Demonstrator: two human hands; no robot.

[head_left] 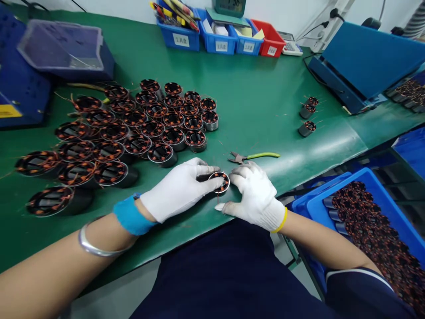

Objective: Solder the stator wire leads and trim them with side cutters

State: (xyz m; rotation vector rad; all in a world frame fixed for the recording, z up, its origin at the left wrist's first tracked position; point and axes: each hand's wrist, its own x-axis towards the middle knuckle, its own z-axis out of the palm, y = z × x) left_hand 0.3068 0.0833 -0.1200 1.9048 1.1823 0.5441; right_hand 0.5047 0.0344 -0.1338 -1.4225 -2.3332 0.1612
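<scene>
My left hand (pixel 186 184), in a white glove, grips a motor stator (pixel 226 185) near the table's front edge. Its thumb reaches over the ring and its fingers lie along the far side. The stator shows copper windings inside a metal ring, with a thin wire end at its near side. My right hand (pixel 254 192), also gloved, is at the ring's right side, thumb stretched out and apart from the bent fingers. Those fingertips are close to the rim; whether they touch it I cannot tell. Just beyond the right hand lie cutting pliers (pixel 254 156) with green handles.
Several wound stators (pixel 134 117) stand grouped on the green table (pixel 259 88) at left; 3 small ones (pixel 307 128) stand at right. A blue crate (pixel 314 206) of stators is at lower right. Tool bins (pixel 181 37) line the back, near a blue machine (pixel 365 62).
</scene>
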